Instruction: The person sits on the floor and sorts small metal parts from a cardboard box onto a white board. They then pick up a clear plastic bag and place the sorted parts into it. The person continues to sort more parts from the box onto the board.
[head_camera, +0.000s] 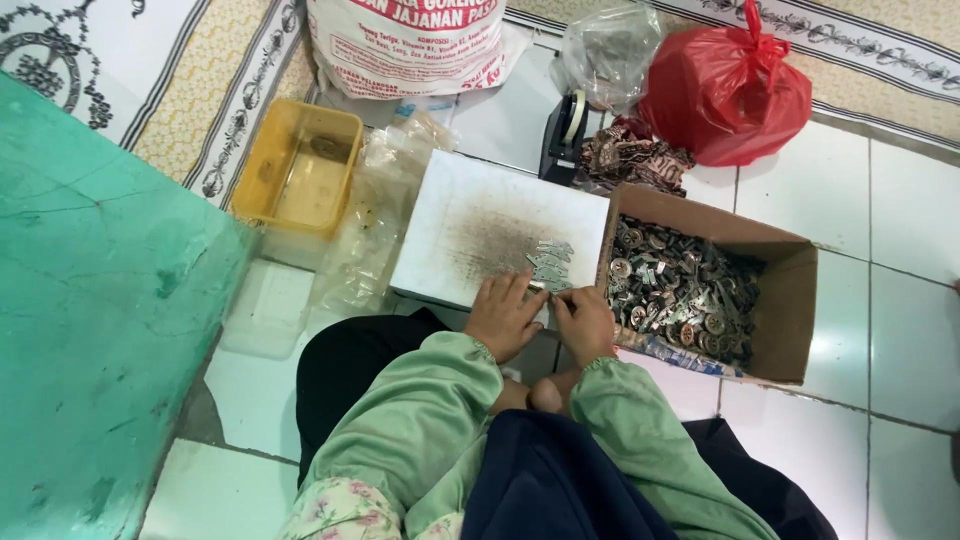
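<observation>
Head view — small flat grey metal pieces (551, 264) on white board (470, 215), both hands' fingers (520, 292) pinched on them.

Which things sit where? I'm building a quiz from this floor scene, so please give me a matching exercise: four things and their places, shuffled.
Things:
1. yellow tub
2. red bag
3. cardboard box
4. small metal pieces

Places:
A. on the white board, at the fingertips of the left hand and right hand
B. right of the white board, full of metal parts
C. left of the white board, beside clear plastic bags
D. far right, behind the cardboard box

Pairs: 1-C, 2-D, 3-B, 4-A
</observation>
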